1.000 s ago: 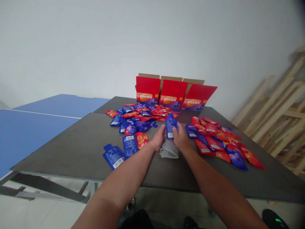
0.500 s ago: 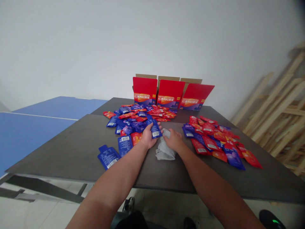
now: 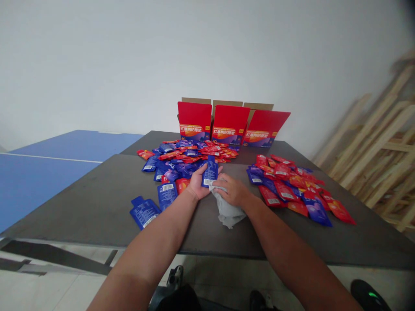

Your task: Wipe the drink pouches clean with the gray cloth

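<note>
My left hand [image 3: 198,183] is closed around a blue pouch [image 3: 210,170], its barcode end toward me and its narrow spout end pointing away. A crumpled pale grey cloth [image 3: 228,211] is gripped in my right hand [image 3: 233,190], whose fingers sit beside the pouch's lower right edge. The cloth touches the pouch near its barcode and hangs toward the table. Left of my left hand lie a loose blue pouch [image 3: 145,212] and another blue pouch [image 3: 167,195].
Behind my hands spreads a pile of red and blue pouches [image 3: 184,156]. A second pile [image 3: 292,183] lies to the right. Three open red boxes [image 3: 231,123] stand at the back of the dark table [image 3: 106,194]. Wooden slats [image 3: 372,151] lean at far right.
My right hand has lifted the cloth up against the pouch; the cloth lay lower on the table before. The pouch in my left hand has turned more upright.
</note>
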`<state>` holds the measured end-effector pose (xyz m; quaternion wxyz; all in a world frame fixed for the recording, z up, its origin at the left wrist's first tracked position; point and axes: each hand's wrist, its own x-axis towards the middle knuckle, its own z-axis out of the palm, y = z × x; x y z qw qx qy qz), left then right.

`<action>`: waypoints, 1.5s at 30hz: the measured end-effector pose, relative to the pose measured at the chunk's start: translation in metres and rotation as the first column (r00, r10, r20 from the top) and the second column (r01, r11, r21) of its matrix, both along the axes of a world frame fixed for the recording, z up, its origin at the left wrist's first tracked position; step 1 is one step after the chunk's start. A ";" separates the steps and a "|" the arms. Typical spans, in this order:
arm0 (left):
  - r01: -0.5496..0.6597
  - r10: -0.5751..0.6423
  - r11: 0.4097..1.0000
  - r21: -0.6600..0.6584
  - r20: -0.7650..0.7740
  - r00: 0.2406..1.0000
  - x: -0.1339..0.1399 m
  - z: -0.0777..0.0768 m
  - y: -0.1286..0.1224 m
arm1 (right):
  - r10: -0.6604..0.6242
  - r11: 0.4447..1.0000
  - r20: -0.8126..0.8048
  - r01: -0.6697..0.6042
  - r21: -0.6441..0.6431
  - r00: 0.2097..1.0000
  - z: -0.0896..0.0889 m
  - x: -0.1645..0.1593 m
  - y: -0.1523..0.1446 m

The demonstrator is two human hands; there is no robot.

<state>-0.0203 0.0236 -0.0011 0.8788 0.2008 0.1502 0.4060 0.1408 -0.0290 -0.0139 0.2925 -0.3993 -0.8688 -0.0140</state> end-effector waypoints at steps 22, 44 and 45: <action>0.192 -0.131 0.956 0.220 -0.265 0.955 0.011 -0.001 -0.022 | -0.491 0.858 -0.295 0.514 -0.002 0.820 -0.003 0.019 0.019; 0.128 -0.140 0.990 -0.064 -0.242 0.960 0.007 -0.007 -0.005 | -0.107 0.993 -0.032 0.108 0.038 0.994 0.000 -0.024 -0.010; 0.147 -0.157 0.987 -0.059 -0.248 0.956 0.008 -0.007 -0.007 | -0.142 0.989 -0.055 0.144 0.038 0.988 0.000 -0.024 -0.009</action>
